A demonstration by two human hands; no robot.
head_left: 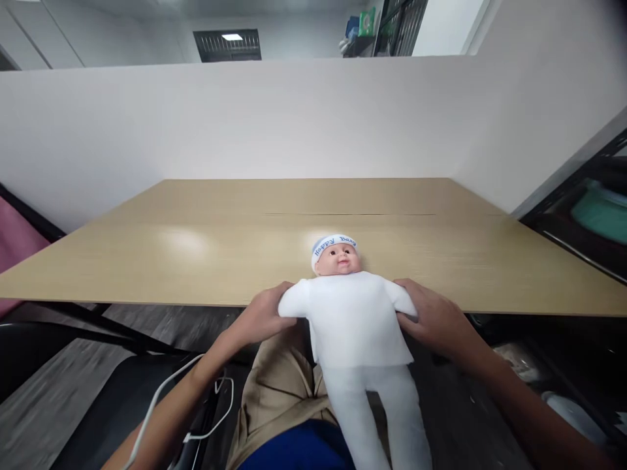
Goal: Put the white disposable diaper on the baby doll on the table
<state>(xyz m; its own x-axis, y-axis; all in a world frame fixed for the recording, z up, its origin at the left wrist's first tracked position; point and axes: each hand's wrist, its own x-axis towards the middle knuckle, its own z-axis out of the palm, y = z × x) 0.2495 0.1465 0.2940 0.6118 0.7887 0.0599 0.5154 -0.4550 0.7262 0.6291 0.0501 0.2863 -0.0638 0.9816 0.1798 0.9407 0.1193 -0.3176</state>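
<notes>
The doll (360, 320) is cut off at the lower legs (411, 437), and the rightmost green item (602, 214) seems blurred.

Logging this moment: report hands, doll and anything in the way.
Left hand and right hand each grip one arm of the doll. Doll faces camera, head toward table. White cable near left forearm; nothing seen blocking either hand.
</notes>
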